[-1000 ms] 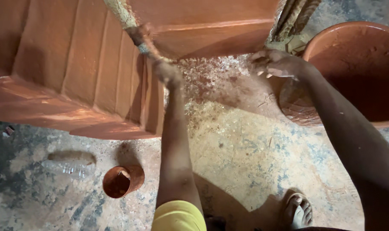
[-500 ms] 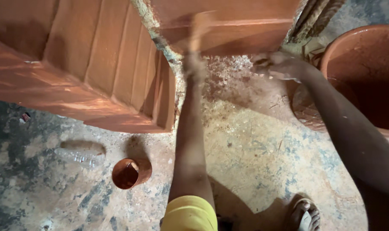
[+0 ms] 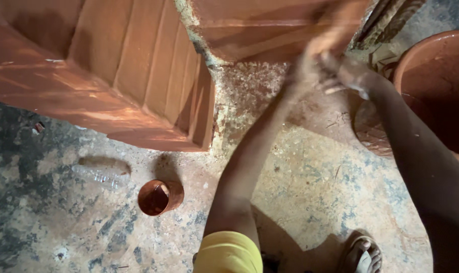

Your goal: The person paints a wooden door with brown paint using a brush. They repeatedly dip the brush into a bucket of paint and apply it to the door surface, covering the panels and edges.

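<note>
Fingers on my left hand (image 3: 310, 60) are blurring, so I cannot tell if they are gripping anything. My right hand (image 3: 348, 76) is resting with fingers loosely curled, holding nothing I can see. Both are touching the red clay block (image 3: 270, 25) up top. I am guessing it is heavy, damp and slippery; its stiff lower edge looks best for holding. The big clay tub (image 3: 431, 65) is sitting just beside my right arm.

At twelve o'clock before you stands the ribbed, orange-brown wooden panel structure (image 3: 153, 76), coated in reddish dust, its lower corner meeting the speckled ground. At two o'clock sits the large round terracotta-coloured basin (image 3: 431, 86), its rim cut off by the frame's right edge.
</note>
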